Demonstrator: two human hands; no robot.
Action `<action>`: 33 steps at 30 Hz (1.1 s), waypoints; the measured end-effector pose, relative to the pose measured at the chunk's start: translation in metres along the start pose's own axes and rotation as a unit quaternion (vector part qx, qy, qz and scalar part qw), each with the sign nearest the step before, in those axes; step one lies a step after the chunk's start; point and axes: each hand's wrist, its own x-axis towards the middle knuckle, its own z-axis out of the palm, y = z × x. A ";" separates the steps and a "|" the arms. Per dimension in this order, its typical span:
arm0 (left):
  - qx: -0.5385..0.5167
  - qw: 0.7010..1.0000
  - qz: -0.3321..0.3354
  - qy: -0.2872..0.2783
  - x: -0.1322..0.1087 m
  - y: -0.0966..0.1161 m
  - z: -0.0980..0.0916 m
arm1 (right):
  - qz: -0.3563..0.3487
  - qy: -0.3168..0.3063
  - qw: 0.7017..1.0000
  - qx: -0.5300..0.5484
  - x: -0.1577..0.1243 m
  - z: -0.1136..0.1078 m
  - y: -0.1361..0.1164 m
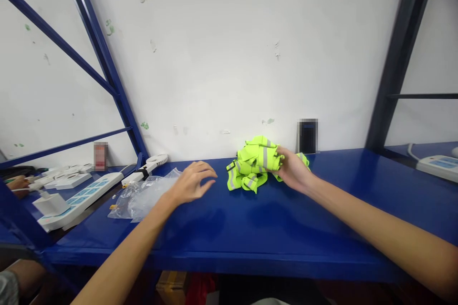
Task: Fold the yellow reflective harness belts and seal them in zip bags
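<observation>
A crumpled neon-yellow vest with grey reflective strips (252,164) lies on the blue shelf (272,228), near the white wall. My right hand (292,169) grips the vest's right side, fingers closed on the fabric. My left hand (193,182) hovers over the shelf to the left of the vest, fingers loosely apart, holding nothing. Just left of that hand lies a clear plastic bag (141,195).
A white handheld fan (145,169) and white power strips (77,198) lie at the left. Another power strip (438,167) sits far right. A dark small object (307,136) stands against the wall. Blue frame posts (107,66) rise on both sides. Another person's hand (16,183) shows at far left.
</observation>
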 end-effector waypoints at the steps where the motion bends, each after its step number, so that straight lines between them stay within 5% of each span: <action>1: -0.012 1.000 0.008 0.005 0.007 0.008 0.008 | -0.009 0.006 1.000 0.010 0.001 -0.001 -0.004; 5: -0.063 0.997 -0.031 0.038 0.045 0.038 0.039 | -0.034 -0.020 0.998 0.058 0.005 -0.001 -0.015; 10: -0.036 0.996 -0.072 -0.045 0.083 0.050 0.078 | -0.070 -0.061 0.995 0.041 0.005 0.003 -0.014; 13: -0.021 0.988 -0.097 -0.121 0.079 0.044 0.091 | -0.068 -0.070 0.994 0.045 0.003 0.002 -0.007; 20: 0.052 0.982 -0.117 -0.140 0.039 0.011 0.075 | -0.053 -0.046 0.987 -0.145 0.010 -0.007 0.017; 28: 0.167 0.961 -0.212 -0.066 0.043 -0.037 0.090 | -0.042 -0.061 0.904 -0.421 0.018 -0.005 0.047; 33: 0.155 0.941 -0.298 -0.050 0.058 -0.044 0.110 | -0.120 -0.055 0.777 -0.616 0.020 0.002 0.055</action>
